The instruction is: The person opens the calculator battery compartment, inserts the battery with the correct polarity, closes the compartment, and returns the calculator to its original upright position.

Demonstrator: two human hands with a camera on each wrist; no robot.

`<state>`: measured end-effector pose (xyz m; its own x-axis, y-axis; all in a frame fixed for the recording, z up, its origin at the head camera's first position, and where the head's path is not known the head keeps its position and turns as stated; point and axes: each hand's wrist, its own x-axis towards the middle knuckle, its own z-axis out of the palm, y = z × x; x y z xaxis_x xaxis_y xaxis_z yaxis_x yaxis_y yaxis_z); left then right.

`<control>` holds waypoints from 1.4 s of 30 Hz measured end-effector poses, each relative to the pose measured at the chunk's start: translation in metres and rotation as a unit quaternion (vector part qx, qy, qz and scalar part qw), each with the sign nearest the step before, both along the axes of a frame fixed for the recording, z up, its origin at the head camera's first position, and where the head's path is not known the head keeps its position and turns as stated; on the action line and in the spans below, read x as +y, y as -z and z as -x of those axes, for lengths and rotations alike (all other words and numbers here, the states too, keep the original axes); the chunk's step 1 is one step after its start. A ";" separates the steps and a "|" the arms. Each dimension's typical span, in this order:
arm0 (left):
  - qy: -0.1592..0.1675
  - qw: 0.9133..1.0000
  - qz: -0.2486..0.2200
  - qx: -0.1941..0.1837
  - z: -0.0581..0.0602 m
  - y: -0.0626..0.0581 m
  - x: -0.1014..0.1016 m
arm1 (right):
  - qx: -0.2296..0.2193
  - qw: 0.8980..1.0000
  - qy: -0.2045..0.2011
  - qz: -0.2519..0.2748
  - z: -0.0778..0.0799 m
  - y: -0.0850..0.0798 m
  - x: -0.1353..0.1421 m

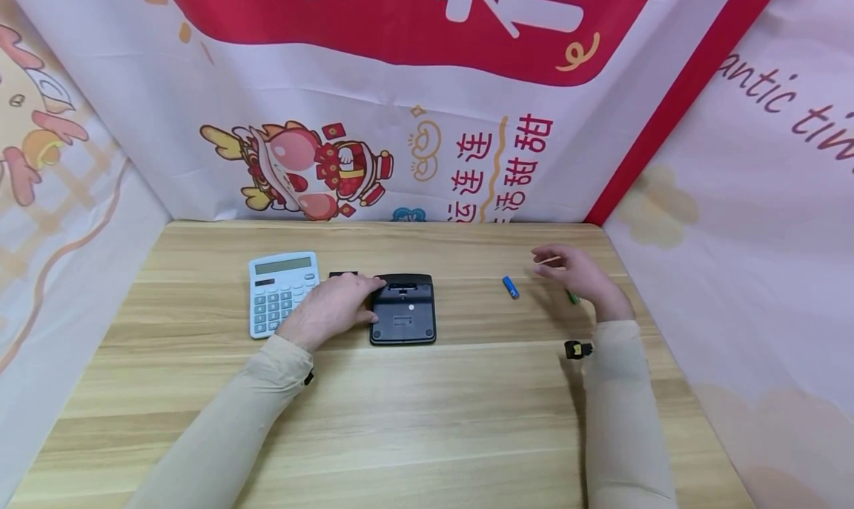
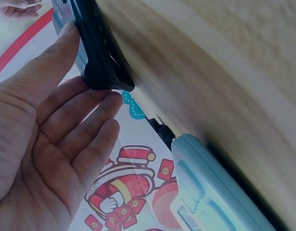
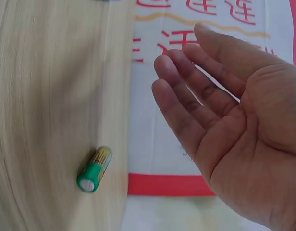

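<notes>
Wooden tabletop [image 1: 427, 420]: left hand [image 1: 333, 305] touches a black device [image 1: 403, 313], right hand [image 1: 583, 275] hovers, both relaxed.

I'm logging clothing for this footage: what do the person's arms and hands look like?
The sleeves are long, plain beige. The left hand and right hand wear no gloves. A small black piece shows at the left cuff; a black-and-yellow piece sits beside the right cuff.

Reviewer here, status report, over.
Left hand grips black device, underside up. Right hand empty, near green battery. Blue battery lies between right hand and device.
</notes>
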<state>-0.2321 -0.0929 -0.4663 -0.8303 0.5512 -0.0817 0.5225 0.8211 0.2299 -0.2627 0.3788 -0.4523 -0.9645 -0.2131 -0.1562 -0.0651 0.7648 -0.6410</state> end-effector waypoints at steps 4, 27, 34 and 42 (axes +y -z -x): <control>0.001 1.000 0.001 0.002 0.000 0.000 0.000 | -0.005 1.000 0.015 -0.019 0.000 0.002 0.012; -0.004 1.000 0.002 0.004 -0.002 -0.001 0.002 | -0.048 0.991 0.047 -0.116 -0.014 0.010 0.054; 0.000 1.000 0.003 0.007 -0.001 0.000 0.001 | -0.058 0.990 0.052 -0.122 -0.014 0.013 0.056; 0.003 1.000 0.002 0.008 -0.001 0.000 0.000 | -0.078 0.986 0.074 -0.124 -0.013 0.015 0.058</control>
<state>-0.2312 -0.0925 -0.4665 -0.8284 0.5557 -0.0706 0.5306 0.8188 0.2190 -0.2496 0.4365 -0.4677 -0.9419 -0.0083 -0.3357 0.1440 0.8931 -0.4261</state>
